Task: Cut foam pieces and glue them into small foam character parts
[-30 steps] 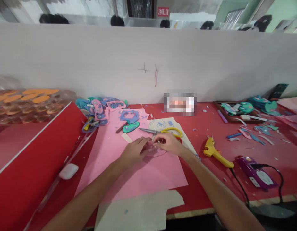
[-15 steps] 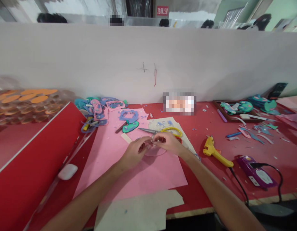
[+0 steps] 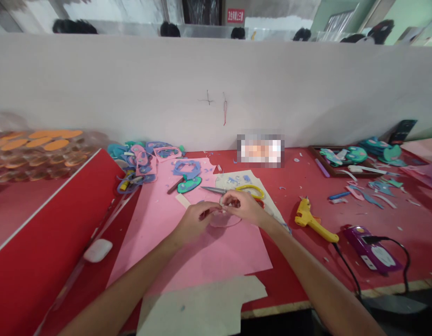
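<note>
While the right hand [image 3: 244,207] stays, the left hand [image 3: 195,221] dips slightly.

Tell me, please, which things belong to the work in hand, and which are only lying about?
In hand, it seems:
- pink round piece, at the left hand and right hand; what the fingers pinch is unclear
- pink sheet, beneath

Lying about, apparently:
- yellow-handled scissors
- yellow glue gun
- purple device
- blue pen
</note>
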`<state>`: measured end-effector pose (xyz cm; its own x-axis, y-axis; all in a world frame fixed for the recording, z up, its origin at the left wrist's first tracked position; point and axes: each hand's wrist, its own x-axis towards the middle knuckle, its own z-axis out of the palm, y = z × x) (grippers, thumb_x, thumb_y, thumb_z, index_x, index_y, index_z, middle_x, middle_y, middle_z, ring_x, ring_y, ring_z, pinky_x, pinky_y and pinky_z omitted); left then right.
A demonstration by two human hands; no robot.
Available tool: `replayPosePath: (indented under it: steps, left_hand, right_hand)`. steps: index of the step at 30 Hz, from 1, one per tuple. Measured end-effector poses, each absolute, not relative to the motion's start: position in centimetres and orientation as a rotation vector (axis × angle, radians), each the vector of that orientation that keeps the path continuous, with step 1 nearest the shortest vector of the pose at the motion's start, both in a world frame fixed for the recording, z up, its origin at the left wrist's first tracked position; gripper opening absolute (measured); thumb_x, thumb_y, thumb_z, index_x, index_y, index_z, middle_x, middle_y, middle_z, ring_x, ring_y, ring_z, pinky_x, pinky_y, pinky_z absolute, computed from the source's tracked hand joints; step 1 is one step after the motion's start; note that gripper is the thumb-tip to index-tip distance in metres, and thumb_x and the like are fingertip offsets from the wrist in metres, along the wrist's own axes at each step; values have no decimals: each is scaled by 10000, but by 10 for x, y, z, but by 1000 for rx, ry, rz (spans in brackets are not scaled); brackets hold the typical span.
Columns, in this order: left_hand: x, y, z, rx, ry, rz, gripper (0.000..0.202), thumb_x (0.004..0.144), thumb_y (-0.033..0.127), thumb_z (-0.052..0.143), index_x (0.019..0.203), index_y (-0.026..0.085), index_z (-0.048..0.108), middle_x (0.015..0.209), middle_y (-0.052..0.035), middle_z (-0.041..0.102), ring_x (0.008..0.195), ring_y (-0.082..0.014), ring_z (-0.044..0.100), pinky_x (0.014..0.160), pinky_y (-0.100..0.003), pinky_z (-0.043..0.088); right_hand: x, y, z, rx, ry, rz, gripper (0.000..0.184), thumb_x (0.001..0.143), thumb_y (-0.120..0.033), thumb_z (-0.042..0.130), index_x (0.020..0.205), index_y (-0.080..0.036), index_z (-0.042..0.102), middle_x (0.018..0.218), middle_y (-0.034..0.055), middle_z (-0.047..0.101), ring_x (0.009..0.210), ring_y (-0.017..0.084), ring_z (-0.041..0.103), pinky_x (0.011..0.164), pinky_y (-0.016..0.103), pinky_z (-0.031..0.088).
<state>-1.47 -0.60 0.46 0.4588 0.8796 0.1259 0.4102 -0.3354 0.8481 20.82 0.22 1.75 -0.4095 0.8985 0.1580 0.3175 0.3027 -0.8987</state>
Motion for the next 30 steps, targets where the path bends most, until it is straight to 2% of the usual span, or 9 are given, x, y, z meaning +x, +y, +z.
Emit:
replayPosePath:
  steps: [3,10,22,30]
  left_hand:
    - [-16,-5,5,1923,1080,773,286,935,258,543,1094,213,777,1092,-65,789,980,-203,726,875,-311,571]
    - [-17,-3,3,1880,1054,762,284,941,300,566,1089,190,782,1081,-81,786,957,-205,717,814,-294,550]
    - [-15,-4,9,1886,1106,752,288,912,308,572,1061,186,786,997,-70,788,840,-187,691,743,-290,515]
    - [-17,-3,4,1894,1088,736,281,922,295,571,1087,196,776,1058,-74,781,903,-193,699,780,-297,523]
  right_hand:
    - [209,2,16,-1082,-1903,1064,30,855,-211,676,884,-207,670,836,0,707,704,129,579,652,252,421]
    - [209,2,15,-1083,-1935,1031,42,874,-248,688,876,-206,681,817,-2,704,691,128,563,641,250,410]
    - [209,2,19,-1132,-2040,902,115,859,-134,655,849,-226,722,815,-16,723,728,136,554,673,259,398]
    - [209,1,19,-1168,-2056,870,119,843,-127,675,845,-236,724,827,-11,729,763,155,565,693,275,399]
